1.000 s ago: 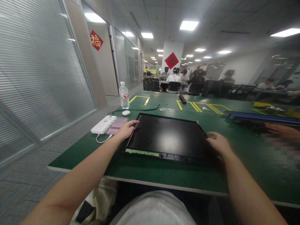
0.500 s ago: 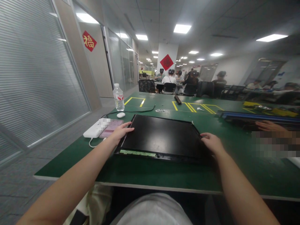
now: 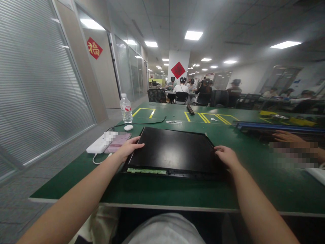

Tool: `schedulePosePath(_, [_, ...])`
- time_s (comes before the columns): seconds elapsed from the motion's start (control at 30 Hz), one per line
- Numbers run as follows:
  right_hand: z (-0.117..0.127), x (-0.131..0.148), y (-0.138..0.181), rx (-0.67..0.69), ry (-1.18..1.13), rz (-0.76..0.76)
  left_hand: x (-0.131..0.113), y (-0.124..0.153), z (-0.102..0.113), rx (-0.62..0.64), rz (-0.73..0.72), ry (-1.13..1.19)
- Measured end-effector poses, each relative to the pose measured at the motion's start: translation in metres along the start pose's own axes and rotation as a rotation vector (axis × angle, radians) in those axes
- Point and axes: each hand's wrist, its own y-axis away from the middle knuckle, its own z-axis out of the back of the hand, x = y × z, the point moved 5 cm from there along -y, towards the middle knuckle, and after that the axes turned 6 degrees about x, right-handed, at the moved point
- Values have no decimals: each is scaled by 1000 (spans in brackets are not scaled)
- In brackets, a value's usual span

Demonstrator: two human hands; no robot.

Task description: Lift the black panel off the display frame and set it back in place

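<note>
A flat black display panel (image 3: 172,149) lies on the green table in front of me, with a green strip of circuit board (image 3: 146,171) along its near edge. My left hand (image 3: 130,149) grips the panel's left edge, its thumb over the top face and some fingers hidden at the side. At the right edge, my right hand (image 3: 226,156) pinches the rim between thumb and fingers, which are partly out of sight.
Left of the panel are a phone (image 3: 118,142), a white power bank with a cable (image 3: 98,145), a white oval case (image 3: 128,127) and a water bottle (image 3: 126,109). A co-worker's hand (image 3: 289,138) is at far right, near long dark strips (image 3: 269,128).
The view has shifted a little, so the table and panel appear slightly lower and further left. Both hands stay at the panel's sides.
</note>
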Motion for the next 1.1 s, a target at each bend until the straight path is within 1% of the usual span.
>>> schedulePosePath(0.23, [-2,1,1,51,13,-34,-4,1,-6,72,-89,69])
schedulePosePath(0.43, [-1,2,2,54,17,-26,-6,5,-9,37,-73,56])
schedulePosePath(0.6, [-2,3,2,44,25,-40,-6,5,-10,22,-88,42])
schedulePosePath(0.93, [-2,3,1,25,10,-43,-4,1,-4,-3,-119,26])
schedulePosePath(1.1, [0,4,3,34,6,-60,-5,-1,0,16,-168,20])
